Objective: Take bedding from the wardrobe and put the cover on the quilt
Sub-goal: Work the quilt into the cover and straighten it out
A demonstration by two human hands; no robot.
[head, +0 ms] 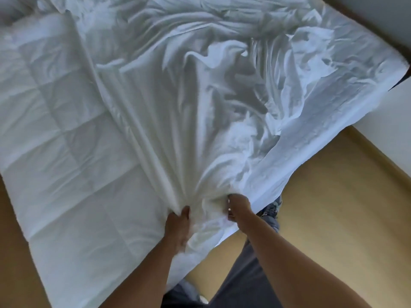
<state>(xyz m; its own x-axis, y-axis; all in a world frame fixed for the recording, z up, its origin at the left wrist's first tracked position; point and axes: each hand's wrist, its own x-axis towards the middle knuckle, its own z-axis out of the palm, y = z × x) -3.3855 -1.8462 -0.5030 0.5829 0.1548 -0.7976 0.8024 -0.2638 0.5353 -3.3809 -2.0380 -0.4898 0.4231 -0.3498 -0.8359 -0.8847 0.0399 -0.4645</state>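
A white stitched quilt (62,152) lies spread over the bed, bare on the left half. A wrinkled white cover (222,90) lies over its right half, gathered into tight folds that run down to the near edge. My left hand (178,225) grips the bunched cover folds at the quilt's near edge. Just to the right, my right hand (238,207) pinches the gathered cover edge, fingers curled into the cloth. Both forearms reach up from the bottom of the view.
Light wooden floor (333,207) shows to the right and at the lower left. A white wall or cabinet face (391,121) stands at the right. My legs in dark trousers (240,281) stand against the bed's near edge.
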